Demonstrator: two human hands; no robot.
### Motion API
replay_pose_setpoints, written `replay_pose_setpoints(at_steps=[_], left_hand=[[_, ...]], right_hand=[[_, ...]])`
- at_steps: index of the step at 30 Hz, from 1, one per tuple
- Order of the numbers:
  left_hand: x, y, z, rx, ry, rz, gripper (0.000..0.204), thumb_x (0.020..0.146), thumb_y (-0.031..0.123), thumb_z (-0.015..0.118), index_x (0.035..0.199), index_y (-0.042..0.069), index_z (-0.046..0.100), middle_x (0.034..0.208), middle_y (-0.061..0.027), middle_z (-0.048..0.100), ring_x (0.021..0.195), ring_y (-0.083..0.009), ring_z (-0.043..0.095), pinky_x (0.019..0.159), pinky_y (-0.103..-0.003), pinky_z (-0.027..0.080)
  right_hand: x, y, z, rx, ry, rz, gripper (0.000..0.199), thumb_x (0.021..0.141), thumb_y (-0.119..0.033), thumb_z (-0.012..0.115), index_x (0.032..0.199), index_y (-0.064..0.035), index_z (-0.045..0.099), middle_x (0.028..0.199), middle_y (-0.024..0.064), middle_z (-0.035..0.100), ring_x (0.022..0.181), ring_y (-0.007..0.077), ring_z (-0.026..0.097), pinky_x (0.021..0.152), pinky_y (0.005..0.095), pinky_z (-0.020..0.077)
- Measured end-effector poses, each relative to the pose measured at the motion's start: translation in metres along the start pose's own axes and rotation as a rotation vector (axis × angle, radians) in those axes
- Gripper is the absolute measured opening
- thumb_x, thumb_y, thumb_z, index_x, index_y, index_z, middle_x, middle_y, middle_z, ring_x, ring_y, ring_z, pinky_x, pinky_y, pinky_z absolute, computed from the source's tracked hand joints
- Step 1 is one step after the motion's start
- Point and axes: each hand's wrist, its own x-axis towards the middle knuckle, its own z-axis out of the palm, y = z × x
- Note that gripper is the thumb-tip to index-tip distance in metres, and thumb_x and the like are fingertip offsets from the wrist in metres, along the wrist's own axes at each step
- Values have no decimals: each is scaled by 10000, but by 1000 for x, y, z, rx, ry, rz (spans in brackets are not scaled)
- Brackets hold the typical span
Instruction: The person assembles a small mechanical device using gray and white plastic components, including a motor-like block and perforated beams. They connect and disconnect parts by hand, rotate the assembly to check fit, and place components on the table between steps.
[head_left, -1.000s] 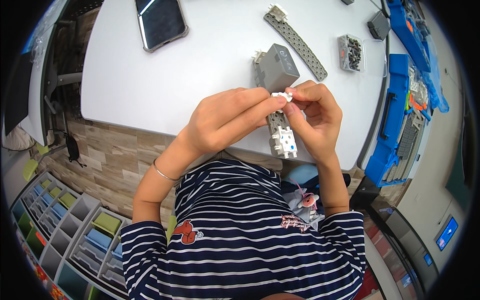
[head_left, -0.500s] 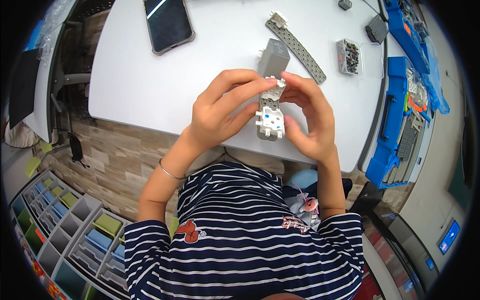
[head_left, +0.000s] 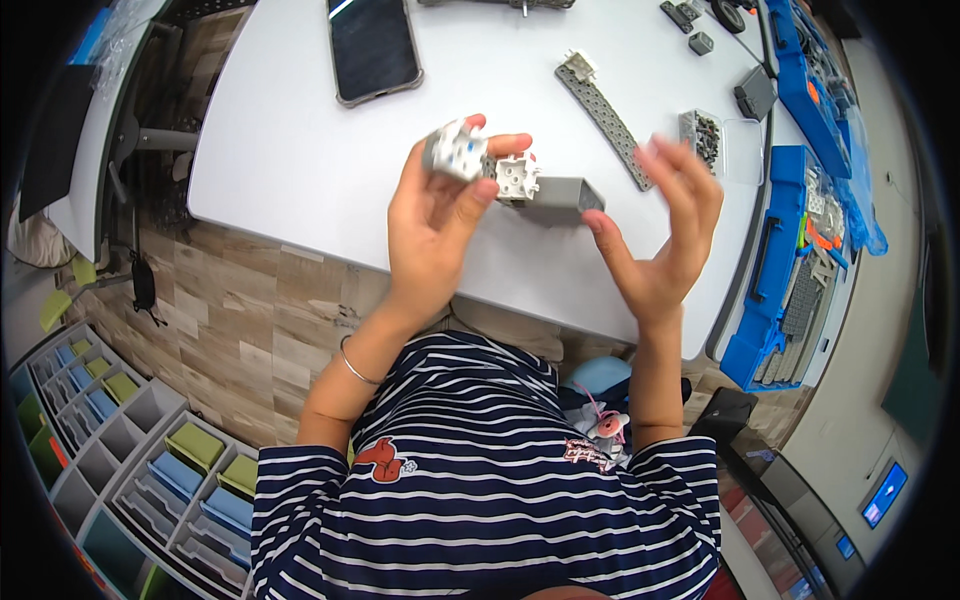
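My left hand (head_left: 436, 215) grips a built-up piece of construction parts, with the thumb pressed near its middle. The piece has a white connector block (head_left: 462, 155) with a blue dot at its left end, a second white connector block (head_left: 516, 178) at its centre, and a grey box-shaped block (head_left: 562, 200) reaching to the right. My right hand (head_left: 660, 235) is off the piece, fingers spread and thumb apart, slightly blurred. Its thumb tip is close to the right end of the grey block. Beyond the hands lies a long grey perforated beam (head_left: 608, 120) with a white connector (head_left: 579, 68) at its far end.
On the white table (head_left: 290, 180) lie a dark phone (head_left: 374, 50), a clear box of small dark pins (head_left: 708, 140), a dark grey block (head_left: 755, 93) and a small grey cube (head_left: 701, 43). A blue case (head_left: 765, 290) of parts stands at the right edge.
The piece has swung from pointing away from me to lying crosswise, its grey block now to the right. My right hand has let go and moved right.
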Motion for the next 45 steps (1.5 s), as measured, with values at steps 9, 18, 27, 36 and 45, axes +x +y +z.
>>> replay_pose_setpoints(at_steps=[9, 18, 27, 36, 45], left_hand=[[10, 1, -3, -156, 122, -232, 212, 1051, 139, 565, 1184, -25, 541, 1077, -168, 709, 999, -205, 704, 887, -342, 580], [13, -9, 13, 146, 135, -154, 192, 1060, 210, 560, 1087, 30, 497, 942, -54, 631, 851, -70, 588, 710, -246, 482], [7, 17, 0, 444, -316, -379, 392, 1110, 344, 449, 988, -12, 557, 700, -37, 555, 655, -91, 561, 630, -257, 466], [-10, 5, 8, 225, -192, -378, 410, 1089, 380, 505, 941, -1, 540, 669, -55, 604, 565, -121, 656, 488, -251, 495], [-10, -1, 3, -66, -190, -427, 356, 1072, 331, 556, 983, -14, 552, 794, -78, 651, 611, -137, 684, 526, -243, 542]], right_hand=[[-7, -30, 17, 605, -474, 392, 601, 775, -142, 848, 1312, 10, 629, 1162, 144, 674, 933, 186, 664, 733, 267, 565], [-15, -67, 16, 367, -426, 358, 622, 814, -154, 833, 1357, 18, 584, 1235, 158, 657, 1051, 218, 667, 764, 296, 591], [-9, -39, 12, 894, -176, 852, 316, 1008, -120, 592, 1295, -2, 534, 1068, 77, 654, 900, 98, 591, 710, 231, 487], [-13, -38, 30, 656, -209, 763, 235, 1040, -224, 571, 1183, -38, 548, 978, 52, 618, 873, 89, 535, 764, 239, 451], [-16, -37, 32, 805, -195, 786, 237, 1052, -217, 555, 1205, -37, 539, 937, 22, 610, 841, 70, 535, 724, 218, 438]])
